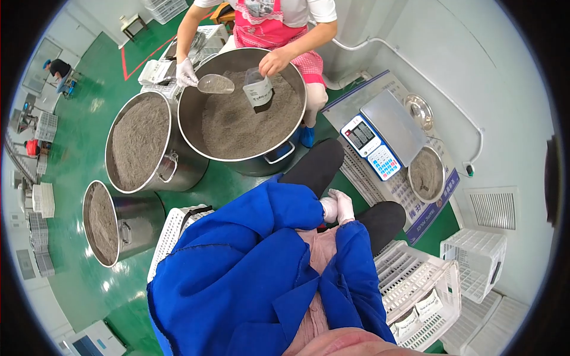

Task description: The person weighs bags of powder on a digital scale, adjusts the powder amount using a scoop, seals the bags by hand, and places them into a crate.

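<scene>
- I see my left hand (329,209) and right hand (342,206), both gloved, resting against each other over the lap; I cannot tell whether the fingers are closed on anything.
- The pouch (259,92) is across from me, over the grey powder (237,130) in the large pot (193,118). A co-worker's bare left hand (274,62) pinches its upper edge, while their gloved right hand (186,72) grips a loaded scoop (216,84) beside it.
- I judge the pouch light and limp, prone to fold; I'd favour the upper edge, fingers clear of the opening.
- The scoop looks stiff and should be light, though tipping it would spill its load; the handle is the place to hold.
- The powder looks fine and loose. With so much inside, I'd expect the pot to be heavy and awkward, best taken by its side handles (280,157).
- My gloves overlap, hiding the palms and most fingers. The pouch's inside and fill level escape me, and its print is too small to read.
- I cannot make out the digits on the scale (389,133), and the co-worker's head is cut off above.
</scene>
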The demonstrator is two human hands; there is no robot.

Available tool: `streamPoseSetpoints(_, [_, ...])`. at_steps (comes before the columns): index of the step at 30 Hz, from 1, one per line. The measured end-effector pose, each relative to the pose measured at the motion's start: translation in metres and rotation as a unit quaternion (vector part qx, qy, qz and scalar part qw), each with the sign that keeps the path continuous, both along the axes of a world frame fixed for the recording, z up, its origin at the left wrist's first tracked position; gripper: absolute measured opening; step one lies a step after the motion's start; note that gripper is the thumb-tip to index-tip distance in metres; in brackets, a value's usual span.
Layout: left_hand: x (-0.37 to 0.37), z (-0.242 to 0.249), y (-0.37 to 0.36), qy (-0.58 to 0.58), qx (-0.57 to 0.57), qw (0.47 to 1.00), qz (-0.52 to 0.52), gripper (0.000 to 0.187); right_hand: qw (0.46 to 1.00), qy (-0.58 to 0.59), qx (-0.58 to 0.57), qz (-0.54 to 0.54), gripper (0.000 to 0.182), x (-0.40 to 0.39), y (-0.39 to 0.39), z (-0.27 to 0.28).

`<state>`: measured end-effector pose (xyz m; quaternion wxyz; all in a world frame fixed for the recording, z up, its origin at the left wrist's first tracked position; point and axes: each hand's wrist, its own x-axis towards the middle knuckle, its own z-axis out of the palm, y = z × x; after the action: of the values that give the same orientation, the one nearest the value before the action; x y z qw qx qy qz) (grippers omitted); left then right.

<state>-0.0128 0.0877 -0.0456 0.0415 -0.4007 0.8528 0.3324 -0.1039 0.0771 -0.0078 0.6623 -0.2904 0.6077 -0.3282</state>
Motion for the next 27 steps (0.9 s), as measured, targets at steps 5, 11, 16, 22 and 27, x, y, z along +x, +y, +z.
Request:
streamPoseSetpoints(5, [0.002, 0.013, -0.007, -0.001, 0.051, 0.999, 0.004, 0.02, 1.0, 0.015, 0.007, -0.007, 0.029, -0.001, 0.0, -0.003])
streamPoseSetpoints(11, [0.0, 0.01, -0.005, 0.004, 0.048, 0.999, -0.001, 0.02, 1.0, 0.024, 0.002, -0.008, 0.031, -0.003, 0.0, -0.008])
streamPoseSetpoints(16, [0.002, 0.007, -0.006, 0.025, 0.073, 0.996, -0.036, 0.02, 0.998, 0.041, -0.003, -0.047, 0.029, -0.001, 0.002, -0.007])
streamPoseSetpoints(22, [0.002, 0.042, -0.012, -0.018, 0.108, 0.993, -0.042, 0.034, 0.924, 0.24, -0.259, -0.146, 0.041, -0.056, -0.02, 0.053])
streamPoseSetpoints(27, [0.001, 0.046, -0.014, -0.003, 0.113, 0.992, -0.054, 0.031, 0.862, 0.397, -0.231, -0.214, 0.063, -0.189, -0.061, 0.094])
